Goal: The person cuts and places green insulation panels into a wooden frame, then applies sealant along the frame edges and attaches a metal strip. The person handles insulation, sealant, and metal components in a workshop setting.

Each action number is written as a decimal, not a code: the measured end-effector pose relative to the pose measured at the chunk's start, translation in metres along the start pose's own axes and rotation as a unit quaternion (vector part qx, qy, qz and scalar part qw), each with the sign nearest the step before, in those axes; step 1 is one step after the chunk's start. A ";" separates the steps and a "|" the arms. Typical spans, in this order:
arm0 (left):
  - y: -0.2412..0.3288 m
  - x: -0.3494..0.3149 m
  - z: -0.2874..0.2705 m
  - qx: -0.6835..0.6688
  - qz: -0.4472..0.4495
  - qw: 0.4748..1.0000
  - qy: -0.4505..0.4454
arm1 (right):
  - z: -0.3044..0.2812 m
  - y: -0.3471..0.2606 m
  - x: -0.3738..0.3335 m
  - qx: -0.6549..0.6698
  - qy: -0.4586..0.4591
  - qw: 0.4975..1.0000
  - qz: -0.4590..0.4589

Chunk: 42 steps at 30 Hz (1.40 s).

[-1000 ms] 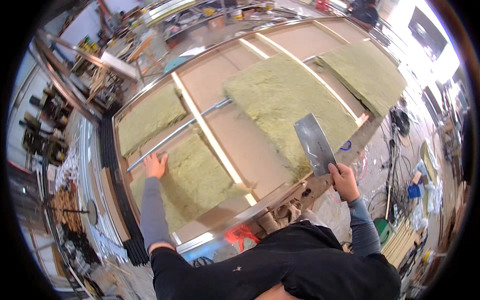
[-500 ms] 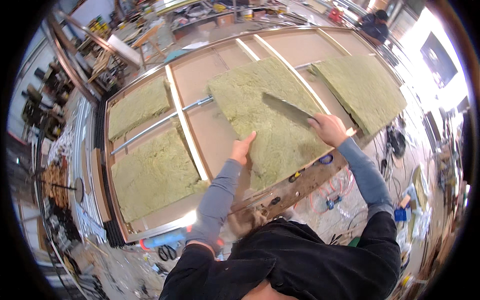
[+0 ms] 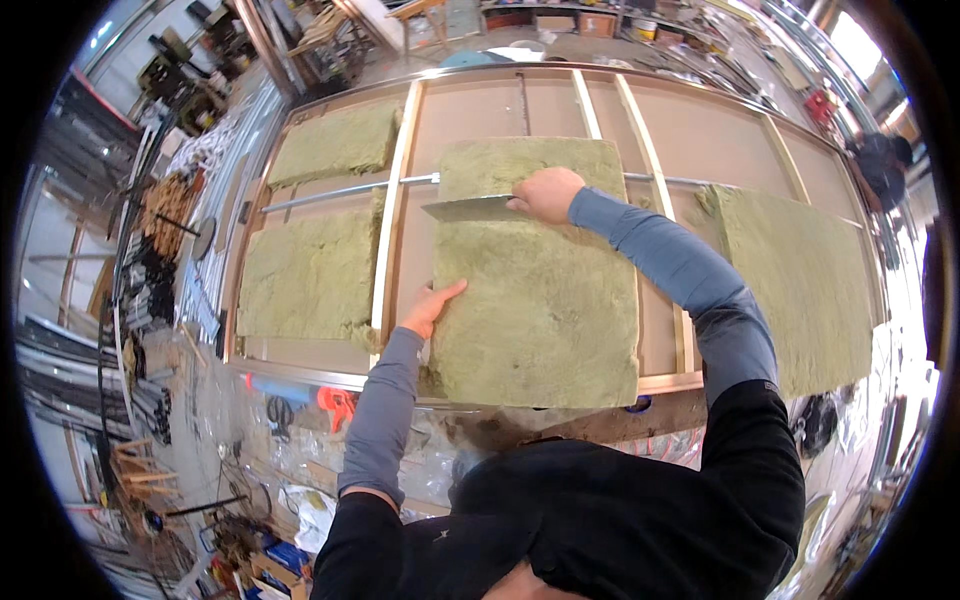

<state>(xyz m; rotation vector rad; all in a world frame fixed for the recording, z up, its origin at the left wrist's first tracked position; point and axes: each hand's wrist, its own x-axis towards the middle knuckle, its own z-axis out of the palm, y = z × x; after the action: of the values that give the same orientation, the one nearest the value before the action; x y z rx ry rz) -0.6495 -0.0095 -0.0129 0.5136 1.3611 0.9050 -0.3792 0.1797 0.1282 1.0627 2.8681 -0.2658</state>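
A thick yellow-green insulation slab [image 3: 540,320] lies across the middle of a framed panel, its near end reaching over the front edge. My right hand [image 3: 548,195] is closed around the handle of a broad-bladed knife [image 3: 468,208]. The blade crosses the upper part of the slab, its tip pointing left past the slab's left side. On that left side, my left hand [image 3: 430,308] holds the edge, thumb stretched over the top and the other fingers partly hidden. How deep the blade sits in the slab, I cannot tell.
Two smaller insulation pieces [image 3: 310,275] lie in the left bay, and another large slab [image 3: 800,290] at the right. Pale wooden battens [image 3: 398,200] and a metal rod [image 3: 325,197] divide the frame. Orange-handled tool [image 3: 337,405] near the front edge; a person [image 3: 880,165] at far right.
My right hand has carried the knife left and farther up the slab, and the blade now lies nearly crosswise. My left hand stays at the slab's left edge. The view has turned.
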 end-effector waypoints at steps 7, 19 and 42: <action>0.006 0.013 0.013 0.064 0.006 0.997 0.047 | 0.012 -0.009 0.030 -0.029 -0.058 0.997 -0.032; -0.022 0.026 0.003 0.073 0.051 0.995 0.054 | -0.016 0.063 -0.126 -0.078 -0.156 0.979 0.106; 0.054 0.019 -0.143 0.193 0.142 0.971 0.021 | 0.082 0.036 -0.284 0.086 0.083 0.929 0.351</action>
<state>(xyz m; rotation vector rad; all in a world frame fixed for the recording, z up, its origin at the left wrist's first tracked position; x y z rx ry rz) -0.8021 0.0103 -0.0078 1.0134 1.5358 0.8849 -0.1396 0.0093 0.0782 2.1317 2.3943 -0.3872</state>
